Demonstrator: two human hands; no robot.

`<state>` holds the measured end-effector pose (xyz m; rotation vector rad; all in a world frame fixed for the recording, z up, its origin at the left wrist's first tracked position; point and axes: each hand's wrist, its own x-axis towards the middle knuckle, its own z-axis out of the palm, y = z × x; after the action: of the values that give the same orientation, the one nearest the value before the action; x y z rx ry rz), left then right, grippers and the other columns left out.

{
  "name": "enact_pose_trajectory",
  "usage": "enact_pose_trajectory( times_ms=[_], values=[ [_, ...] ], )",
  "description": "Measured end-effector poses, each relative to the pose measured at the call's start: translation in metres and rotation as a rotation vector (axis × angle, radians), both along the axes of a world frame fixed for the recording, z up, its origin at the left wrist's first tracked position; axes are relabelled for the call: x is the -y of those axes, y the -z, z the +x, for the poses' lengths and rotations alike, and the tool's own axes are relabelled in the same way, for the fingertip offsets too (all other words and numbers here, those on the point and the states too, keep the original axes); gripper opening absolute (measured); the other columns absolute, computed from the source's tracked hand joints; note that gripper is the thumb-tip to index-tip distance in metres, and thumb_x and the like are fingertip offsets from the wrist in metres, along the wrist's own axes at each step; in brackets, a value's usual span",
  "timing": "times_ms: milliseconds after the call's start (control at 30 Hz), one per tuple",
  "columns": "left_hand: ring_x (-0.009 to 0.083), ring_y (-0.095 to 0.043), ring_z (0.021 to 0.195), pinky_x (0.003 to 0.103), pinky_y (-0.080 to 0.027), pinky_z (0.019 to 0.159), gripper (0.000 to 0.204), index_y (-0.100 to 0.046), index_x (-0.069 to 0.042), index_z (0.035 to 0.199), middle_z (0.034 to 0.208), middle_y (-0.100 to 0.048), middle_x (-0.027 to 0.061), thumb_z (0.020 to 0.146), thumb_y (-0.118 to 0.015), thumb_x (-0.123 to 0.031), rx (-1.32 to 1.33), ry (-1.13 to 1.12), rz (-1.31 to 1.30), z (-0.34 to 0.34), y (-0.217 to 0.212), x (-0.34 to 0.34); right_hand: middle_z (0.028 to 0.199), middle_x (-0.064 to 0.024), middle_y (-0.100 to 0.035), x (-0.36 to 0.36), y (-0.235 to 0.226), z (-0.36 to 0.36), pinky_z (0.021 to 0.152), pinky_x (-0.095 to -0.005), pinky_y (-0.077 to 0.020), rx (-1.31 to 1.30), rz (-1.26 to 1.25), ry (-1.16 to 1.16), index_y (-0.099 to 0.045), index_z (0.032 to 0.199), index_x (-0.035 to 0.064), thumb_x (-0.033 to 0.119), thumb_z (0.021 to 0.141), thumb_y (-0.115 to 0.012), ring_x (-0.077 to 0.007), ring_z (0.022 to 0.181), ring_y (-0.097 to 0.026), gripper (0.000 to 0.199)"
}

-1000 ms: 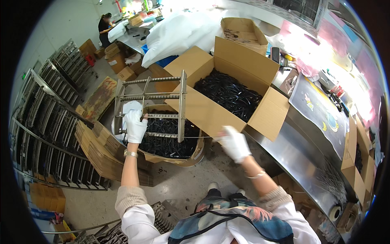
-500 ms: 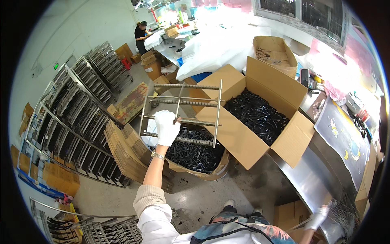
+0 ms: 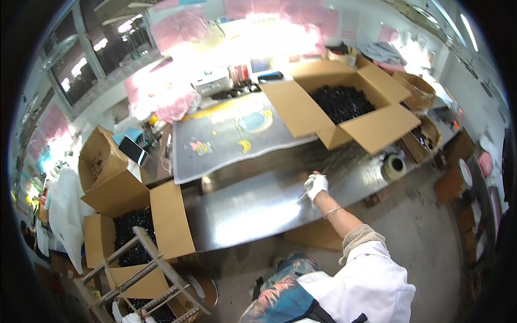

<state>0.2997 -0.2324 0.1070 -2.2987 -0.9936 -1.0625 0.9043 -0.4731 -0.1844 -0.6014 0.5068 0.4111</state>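
Observation:
At the lower left, my left hand point(image 3: 131, 318) in a white glove is closed on a metal rack point(image 3: 142, 267), an open frame with several crossbars. The picture's edge cuts off part of that hand. The rack stands tilted in front of an open cardboard box point(image 3: 173, 220) of black strip-like parts point(image 3: 133, 229). My right hand point(image 3: 316, 186), also gloved, is over the shiny metal table point(image 3: 237, 207) with its fingers drawn together. Something thin and pale sticks out from them, too blurred to name. Beyond it, thin wire-like strands point(image 3: 344, 163) lie on the tabletop.
A grey patterned mat point(image 3: 215, 148) covers part of the table. Behind the right hand stands another open box point(image 3: 301, 116) of black parts point(image 3: 342, 103). A tape roll point(image 3: 395, 166) sits near the table's right end. A phone-like device point(image 3: 133, 151) is at the left.
My view has swung to the right, toward the table. The rack in my left hand now shows at the lower left, and my right hand is out over the tabletop.

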Motion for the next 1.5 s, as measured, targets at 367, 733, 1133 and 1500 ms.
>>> enact_pose_trajectory(
  times_ms=[367,733,1133,1500],
  values=[
    [0.0366,-0.047,0.081,0.047,-0.038,0.075,0.031,-0.051,-0.006,0.072,0.076,-0.05,0.013,0.072,-0.078,-0.023,0.119,0.165,-0.436,0.154,-0.034,0.033,0.114,-0.0109,-0.068,-0.005,-0.168,-0.074,0.091,-0.0376,-0.0521,1.953,-0.97,-0.52,-0.064,0.117,0.0071,0.011,0.084,-0.072,-0.0278,0.107,-0.065,0.034],
    [0.0325,-0.063,0.063,0.041,-0.049,0.063,0.025,-0.069,0.0,0.082,0.071,-0.065,0.0166,0.082,-0.072,-0.025,0.624,-0.19,-0.982,0.063,0.0,0.16,0.138,-0.0202,-0.049,-0.139,-0.23,-0.257,0.099,-0.0411,-0.0469,1.933,0.127,-0.652,-0.04,0.144,-0.0017,0.028,0.103,-0.053,-0.0298,0.116,-0.056,0.052],
    [0.035,-0.065,0.065,0.044,-0.052,0.061,0.023,-0.066,-0.009,0.067,0.068,-0.066,0.0148,0.072,-0.067,-0.031,0.644,-2.02,-0.338,-0.065,0.03,0.469,0.098,-0.0107,-0.069,-0.11,-0.125,-0.479,0.083,-0.0342,-0.0519,2.061,0.502,-1.527,-0.067,0.095,0.0021,0.006,0.094,-0.06,-0.0237,0.088,-0.066,0.008],
    [0.0279,-0.049,0.062,0.043,-0.037,0.065,0.023,-0.053,-0.012,0.066,0.06,-0.047,0.0062,0.073,-0.073,-0.021,0.122,-2.021,-0.112,-0.088,0.037,0.505,0.096,-0.01,-0.071,-0.037,-0.172,-0.652,0.08,-0.036,-0.0542,2.068,1.146,-1.608,-0.069,0.095,0.0076,0.0,0.083,-0.068,-0.0288,0.088,-0.069,0.014]
  ],
)
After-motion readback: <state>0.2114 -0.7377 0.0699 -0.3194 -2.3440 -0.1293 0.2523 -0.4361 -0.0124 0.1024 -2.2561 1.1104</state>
